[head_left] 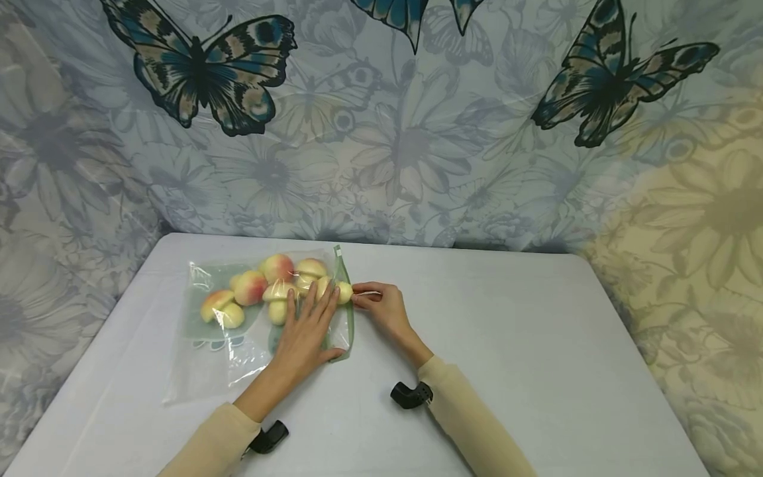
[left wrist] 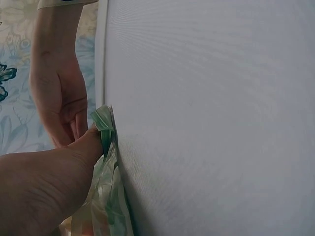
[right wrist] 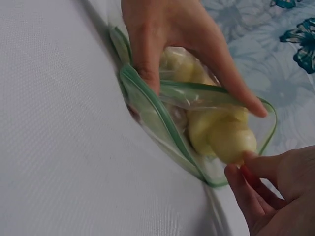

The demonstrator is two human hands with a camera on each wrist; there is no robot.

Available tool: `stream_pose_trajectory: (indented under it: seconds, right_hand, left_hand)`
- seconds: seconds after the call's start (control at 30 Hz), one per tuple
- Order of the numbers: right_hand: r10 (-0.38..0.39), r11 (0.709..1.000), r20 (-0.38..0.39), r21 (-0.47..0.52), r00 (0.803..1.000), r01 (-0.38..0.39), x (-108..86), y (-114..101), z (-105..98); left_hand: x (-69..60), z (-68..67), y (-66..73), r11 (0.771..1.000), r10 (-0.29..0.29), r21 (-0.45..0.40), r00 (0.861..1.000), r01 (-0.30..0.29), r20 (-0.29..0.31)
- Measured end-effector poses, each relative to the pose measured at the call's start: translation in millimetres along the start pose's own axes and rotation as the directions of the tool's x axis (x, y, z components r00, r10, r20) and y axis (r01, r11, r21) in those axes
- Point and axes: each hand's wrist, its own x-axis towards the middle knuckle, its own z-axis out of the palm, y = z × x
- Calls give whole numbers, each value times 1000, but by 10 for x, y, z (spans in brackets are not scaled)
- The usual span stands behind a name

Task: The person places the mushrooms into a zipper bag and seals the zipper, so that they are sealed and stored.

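Note:
A clear zip bag [head_left: 250, 361] with a green zip edge lies on the table, its mouth to the right. Inside are several mushrooms, with yellow-red caps and pale stems. My left hand [head_left: 306, 331] rests over the bag with fingers spread and nearly straight. In the right wrist view, its thumb is at the parted green edge. At the mouth, one mushroom [right wrist: 231, 140] has its pale rounded end toward my right hand [head_left: 384, 308]. The thumb and fingertips of that hand pinch this end. In the left wrist view, the left thumb is against the green edge [left wrist: 104, 123].
A white cloth covers the table [head_left: 507, 344]. Behind it hangs a fabric backdrop [head_left: 411, 152] printed with flowers and butterflies. Each wrist carries a black camera mount [head_left: 411, 395].

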Motion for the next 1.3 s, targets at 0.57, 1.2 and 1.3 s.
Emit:
stream_pose_trajectory:
  seconds: [0.57,1.2,1.3]
  right_hand:
    - [11,996,-47,-92,999,-15,89,-39,60]
    - [-78,988,46,-133,996,84,134,-72,30]
    - [-98,982,93,-155,991,112,137,-80,-3]
  left_hand:
    - [5,-6,-3,1000,11,-3,1000,-11,8]
    - [28,-20,20,999,47,13,999,-47,2]
    - [35,-39,16,999,46,17,999,-46,5]
